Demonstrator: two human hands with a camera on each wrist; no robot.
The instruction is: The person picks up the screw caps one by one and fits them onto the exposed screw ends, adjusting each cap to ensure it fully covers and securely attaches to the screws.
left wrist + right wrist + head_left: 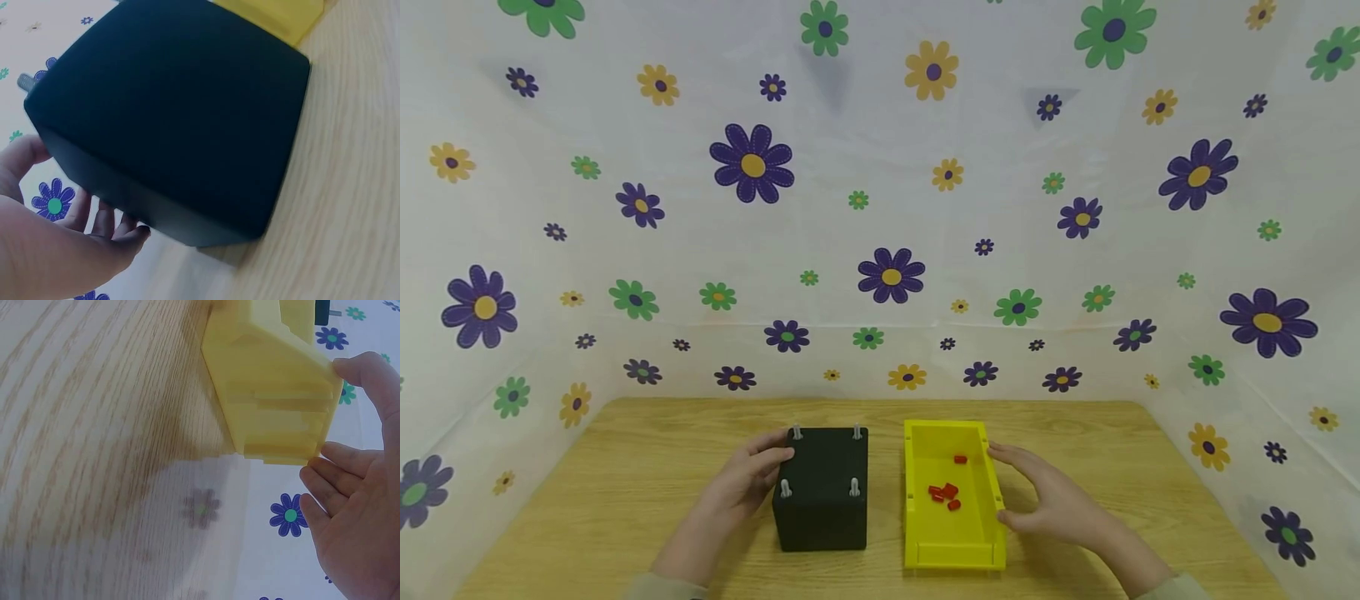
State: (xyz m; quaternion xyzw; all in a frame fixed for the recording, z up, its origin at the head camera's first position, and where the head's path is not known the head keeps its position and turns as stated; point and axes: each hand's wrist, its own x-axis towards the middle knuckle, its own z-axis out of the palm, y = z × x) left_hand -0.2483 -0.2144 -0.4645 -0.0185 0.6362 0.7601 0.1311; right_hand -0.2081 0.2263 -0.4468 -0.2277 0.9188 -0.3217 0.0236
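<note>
A black box (823, 521) stands on the table, with several upright metal threaded pegs (854, 487) at its top corners. My left hand (741, 482) touches its left side; in the left wrist view the thumb lies near the upper edge and the relaxed fingers (103, 222) rest lower along the side. To the right is a yellow bin (955, 554) holding several small red pieces (951, 490). Against its right wall, my right hand (1060, 504) rests with thumb and fingers spread apart. In the right wrist view, the fingertips (315, 464) meet the bin's far end.
A wooden table (700, 425) carries both containers, with a gap of bare wood between them. White cloth (880, 367) printed with flowers rises behind the table and along both sides.
</note>
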